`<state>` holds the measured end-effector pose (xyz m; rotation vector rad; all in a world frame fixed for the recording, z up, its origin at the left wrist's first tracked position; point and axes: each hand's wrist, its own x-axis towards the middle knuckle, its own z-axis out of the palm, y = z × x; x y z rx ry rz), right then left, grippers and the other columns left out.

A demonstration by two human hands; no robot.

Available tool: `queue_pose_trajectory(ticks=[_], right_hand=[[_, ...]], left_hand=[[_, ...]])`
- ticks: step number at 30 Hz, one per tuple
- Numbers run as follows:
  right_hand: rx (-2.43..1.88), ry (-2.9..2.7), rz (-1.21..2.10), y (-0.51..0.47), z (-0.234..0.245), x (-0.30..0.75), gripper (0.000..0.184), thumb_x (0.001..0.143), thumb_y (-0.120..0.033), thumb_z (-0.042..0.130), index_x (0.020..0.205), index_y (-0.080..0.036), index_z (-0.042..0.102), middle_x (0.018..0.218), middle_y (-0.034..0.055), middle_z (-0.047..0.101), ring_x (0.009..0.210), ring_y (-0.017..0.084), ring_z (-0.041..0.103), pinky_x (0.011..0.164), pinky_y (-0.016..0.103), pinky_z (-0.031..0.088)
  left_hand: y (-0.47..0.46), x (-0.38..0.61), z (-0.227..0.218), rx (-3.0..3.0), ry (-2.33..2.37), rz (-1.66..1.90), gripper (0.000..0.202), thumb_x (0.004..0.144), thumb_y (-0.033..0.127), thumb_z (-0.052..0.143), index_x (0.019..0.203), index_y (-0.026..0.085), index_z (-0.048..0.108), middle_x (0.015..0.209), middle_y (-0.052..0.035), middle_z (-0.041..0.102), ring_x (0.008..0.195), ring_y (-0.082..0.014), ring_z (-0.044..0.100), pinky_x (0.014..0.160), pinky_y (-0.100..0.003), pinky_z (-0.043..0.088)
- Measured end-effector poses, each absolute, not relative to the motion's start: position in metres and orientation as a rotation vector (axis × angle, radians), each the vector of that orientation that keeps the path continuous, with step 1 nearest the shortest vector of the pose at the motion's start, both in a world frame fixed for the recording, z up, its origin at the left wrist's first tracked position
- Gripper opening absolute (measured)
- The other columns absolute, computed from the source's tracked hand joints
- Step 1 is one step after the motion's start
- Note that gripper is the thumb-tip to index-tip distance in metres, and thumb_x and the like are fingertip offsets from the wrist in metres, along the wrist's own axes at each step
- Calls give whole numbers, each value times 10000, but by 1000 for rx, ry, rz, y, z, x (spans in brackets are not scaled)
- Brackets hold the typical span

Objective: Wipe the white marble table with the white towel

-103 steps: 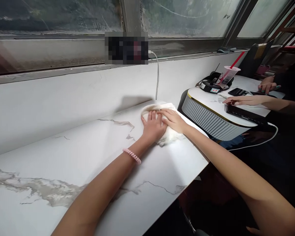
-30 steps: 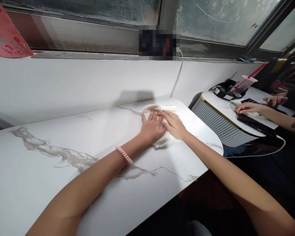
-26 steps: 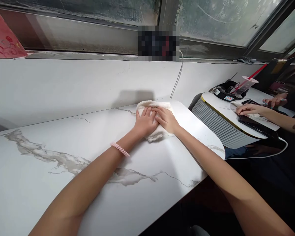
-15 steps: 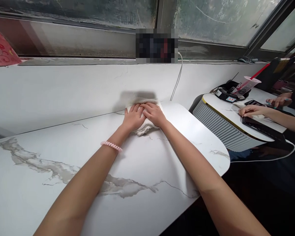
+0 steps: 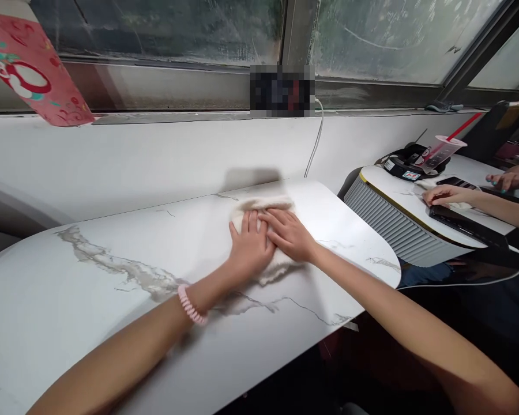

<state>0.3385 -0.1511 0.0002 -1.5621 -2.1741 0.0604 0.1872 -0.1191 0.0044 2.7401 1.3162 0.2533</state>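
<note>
A white cloth (image 5: 266,205) lies crumpled on the white marble table (image 5: 112,311). My left hand (image 5: 249,249) presses flat on it, fingers stretched forward, with a pink coil band on the wrist. My right hand (image 5: 288,233) rests beside it on the same cloth, fingers out and overlapping the left hand's. Most of the cloth is hidden under both palms; its far edge is blurred.
A white wall runs along the table's far side under a window sill with a charger cable (image 5: 315,147). To the right stands a second table (image 5: 393,190) where another person's hands (image 5: 447,195) rest by a dark device; a cup with a red straw (image 5: 441,151) stands there.
Both hands slid the cloth up to the wall, then back toward me and a little right across the marble. The view has shifted, bringing a red paper item into the top left.
</note>
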Motion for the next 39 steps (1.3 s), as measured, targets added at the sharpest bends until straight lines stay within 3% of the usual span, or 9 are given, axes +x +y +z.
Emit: queue_pose_trajectory(ticks=[4,8,16,21,32,39], right_hand=[[-1544,-2170,11,-224,0,325,490,979,-362,341,1402,-141,456,1432,159,475,1366,276,386,1143,526,302],[-1622,-2125,-27,-273,2,309,499,969,-342,370,1433,-163,408,1459,157,440,1390,289,364,1144,566,302],[-1659,-2130,-47,-287,4,275,513,954,-304,377,1425,-101,405,1441,180,449,1390,300,345,1158,569,270],[-1635,-2145,-30,-267,6,250,518,939,-312,377,1389,-69,459,1404,207,470,1332,325,379,1117,573,302],[-1641,-2102,55,-155,1,223,487,952,-335,370,1373,-120,487,1392,180,486,1308,305,396,1126,494,270],[-1629,-2073,56,-74,-3,217,454,949,-316,377,1350,-151,510,1358,159,512,1288,289,413,1114,461,269]], left_hand=[[-180,171,-5,2849,1129,358,584,970,407,318,1469,109,378,1537,-215,351,1438,-390,261,1099,-707,195],[-217,158,-8,2939,934,435,630,973,431,316,1485,65,335,1540,-249,322,1450,-408,214,1110,-714,141],[-223,127,-2,2922,842,358,629,969,407,326,1498,67,309,1551,-244,301,1458,-397,202,1118,-702,127],[-206,101,3,2889,902,291,631,948,392,367,1492,75,326,1552,-233,308,1459,-375,219,1131,-675,155],[-108,74,6,2786,1140,230,571,948,334,304,1483,138,325,1563,-172,316,1472,-305,215,1158,-634,159],[-32,66,7,2724,1186,274,549,955,399,282,1439,154,374,1567,-152,305,1472,-285,209,1169,-601,144]])
